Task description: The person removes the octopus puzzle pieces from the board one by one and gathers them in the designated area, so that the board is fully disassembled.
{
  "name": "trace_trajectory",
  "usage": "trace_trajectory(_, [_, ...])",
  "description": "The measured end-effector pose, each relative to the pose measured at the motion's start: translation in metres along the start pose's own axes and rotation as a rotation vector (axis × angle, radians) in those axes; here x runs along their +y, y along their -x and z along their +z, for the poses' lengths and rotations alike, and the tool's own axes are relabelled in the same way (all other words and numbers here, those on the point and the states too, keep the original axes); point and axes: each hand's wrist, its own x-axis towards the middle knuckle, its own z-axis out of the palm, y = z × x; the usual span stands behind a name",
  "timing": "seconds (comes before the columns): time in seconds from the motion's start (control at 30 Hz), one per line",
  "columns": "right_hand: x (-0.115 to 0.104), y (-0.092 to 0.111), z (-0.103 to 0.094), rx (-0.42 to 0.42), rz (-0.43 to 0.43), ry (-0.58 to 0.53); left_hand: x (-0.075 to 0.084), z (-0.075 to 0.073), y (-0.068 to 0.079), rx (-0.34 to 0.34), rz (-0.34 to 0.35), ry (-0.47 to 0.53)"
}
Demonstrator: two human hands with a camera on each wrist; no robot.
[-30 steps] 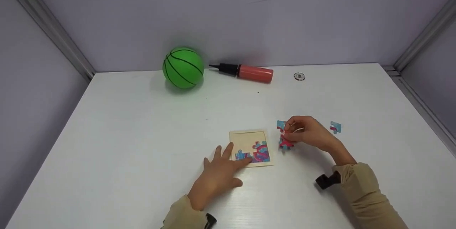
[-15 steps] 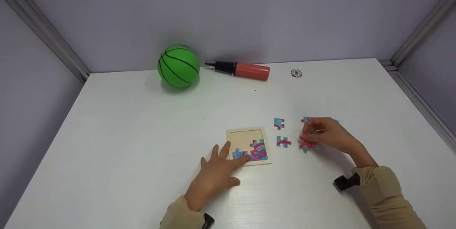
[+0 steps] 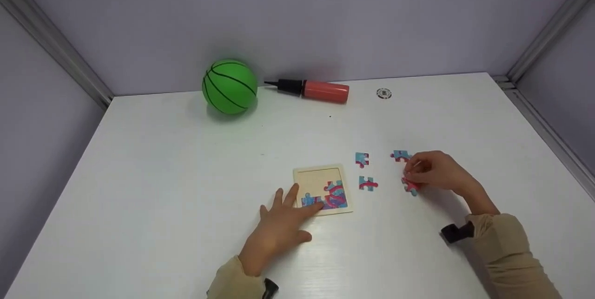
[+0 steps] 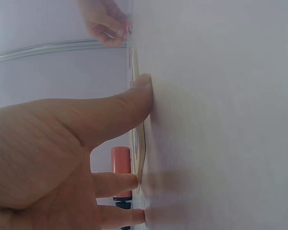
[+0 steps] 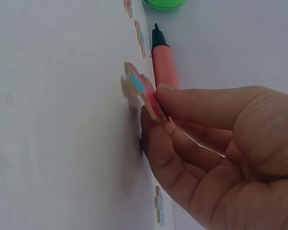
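My right hand pinches a pink and blue jigsaw piece between thumb and fingers, to the right of the wooden puzzle tray. In the right wrist view the held piece is tilted, its far end close over the table. My left hand lies with fingers spread at the tray's near left corner, one fingertip over the fitted pieces. The puzzle tray has several pieces joined along its bottom and right side, its upper left bare wood. Loose jigsaw pieces lie near: one above another, and one beside the right hand.
A green ball stands at the back left of the white table. Beside it lies a red and black hand pump, then a round black and white chip. Walls close in the back and sides.
My right hand has moved right, away from the tray, carrying the pinched piece, which has turned a little. Loose pieces it covered now show. My left hand stays on the tray.
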Motion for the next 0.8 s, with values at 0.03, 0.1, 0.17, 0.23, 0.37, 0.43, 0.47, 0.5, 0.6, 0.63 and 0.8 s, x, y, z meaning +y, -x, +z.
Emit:
trace_trajectory(0.03, [-0.0001,-0.0002,0.0002,0.006,0.0,0.007,-0.0002,0.0001,0.0001,0.0,0.0,0.001])
trace_trajectory(0.1, [-0.0002,-0.0005,0.0008,0.023,0.003,0.02,-0.0005,0.0,0.0002,0.002,0.003,0.003])
trace_trajectory(0.17, [-0.0001,-0.0005,0.0013,0.044,0.007,0.035,-0.0006,0.0001,0.0001,0.007,0.006,0.004])
trace_trajectory(0.23, [0.0005,-0.0006,0.0021,0.062,0.009,0.05,-0.0007,0.0001,0.0,0.01,0.007,0.008])
trace_trajectory(0.37, [0.0017,-0.001,0.0034,0.08,0.003,0.069,-0.0008,0.0,0.0001,0.015,0.006,0.014])
trace_trajectory(0.43, [0.0022,-0.0014,0.0036,0.082,0.003,0.069,-0.0009,-0.0001,0.0002,0.016,0.005,0.017])
trace_trajectory(0.47, [0.0026,-0.0017,0.0036,0.083,0.003,0.067,-0.0009,-0.0002,0.0003,0.019,0.007,0.019])
trace_trajectory(0.5, [0.0031,-0.002,0.0036,0.085,0.002,0.066,-0.0009,-0.0004,0.0006,0.022,0.01,0.02])
trace_trajectory(0.6, [0.0046,-0.0027,0.0033,0.093,0.001,0.069,-0.0011,-0.0006,0.001,0.028,0.015,0.024])
trace_trajectory(0.63, [0.0051,-0.0028,0.0032,0.096,0.0,0.072,-0.0011,-0.0005,0.0009,0.029,0.015,0.025])
trace_trajectory(0.8, [0.0054,-0.0022,0.003,0.115,0.025,0.079,-0.0013,0.0007,-0.0006,0.028,0.005,0.014])
